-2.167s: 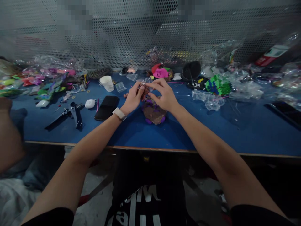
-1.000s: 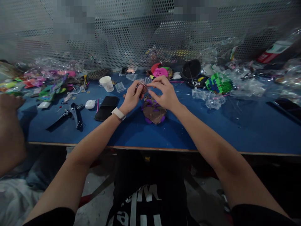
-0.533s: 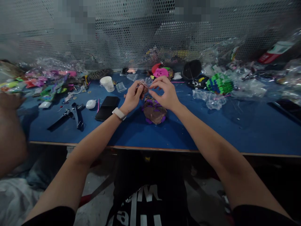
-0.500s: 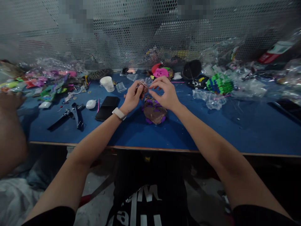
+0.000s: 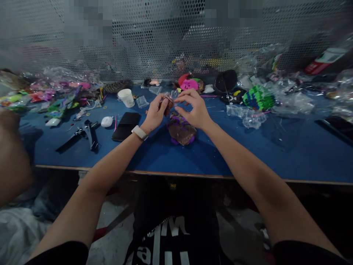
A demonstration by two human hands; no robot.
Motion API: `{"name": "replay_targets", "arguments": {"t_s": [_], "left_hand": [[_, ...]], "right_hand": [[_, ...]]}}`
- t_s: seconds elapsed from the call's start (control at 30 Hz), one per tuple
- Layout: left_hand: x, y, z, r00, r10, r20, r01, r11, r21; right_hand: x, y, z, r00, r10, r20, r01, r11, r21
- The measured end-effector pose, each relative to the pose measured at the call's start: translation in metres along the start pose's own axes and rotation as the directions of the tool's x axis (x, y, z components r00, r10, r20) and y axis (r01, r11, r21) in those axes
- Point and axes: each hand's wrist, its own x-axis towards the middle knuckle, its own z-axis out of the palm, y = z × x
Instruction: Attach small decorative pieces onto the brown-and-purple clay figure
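My left hand [image 5: 154,114], with a white watch on the wrist, is closed round a small brown piece [image 5: 167,102] held above the blue table [image 5: 209,154]. My right hand [image 5: 193,108] pinches at the same piece from the right, fingers curled. What the fingertips hold beyond that is too small to name. Directly below both hands lies a brown and purple felt shape [image 5: 181,131] on the table.
A black phone [image 5: 125,126], a white earbud case [image 5: 106,121], black pliers [image 5: 82,134] and a white paper cup [image 5: 126,97] lie to the left. A pink felt face [image 5: 189,85], a green and blue piece [image 5: 258,98] and clear plastic bags [image 5: 246,116] sit behind. Another person's arm [image 5: 11,154] is at far left.
My two hands stay together over the felt shape, with only slight finger movement. The other person's hand at far left has drawn back a little.
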Motion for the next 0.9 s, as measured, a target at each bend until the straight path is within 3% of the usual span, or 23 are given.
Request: {"name": "replay_targets", "arguments": {"t_s": [0.33,0.7,0.9], "left_hand": [[-0.0002,0.0003,0.0018,1.0,0.009,0.016,-0.009,1.0,-0.012],[-0.0016,-0.0016,0.0,1.0,-0.013,-0.007,0.013,1.0,-0.001],[-0.0012,-0.0011,0.0004,1.0,-0.015,-0.005,0.015,1.0,-0.018]], "right_hand": [[0.001,-0.0037,0.0011,1.0,-0.013,0.024,0.012,0.999,0.032],[0.0003,-0.0044,0.0021,0.998,0.031,-0.047,-0.03,0.999,0.011],[0.0008,-0.0058,0.0012,0.999,0.025,0.023,-0.027,0.998,0.058]]}}
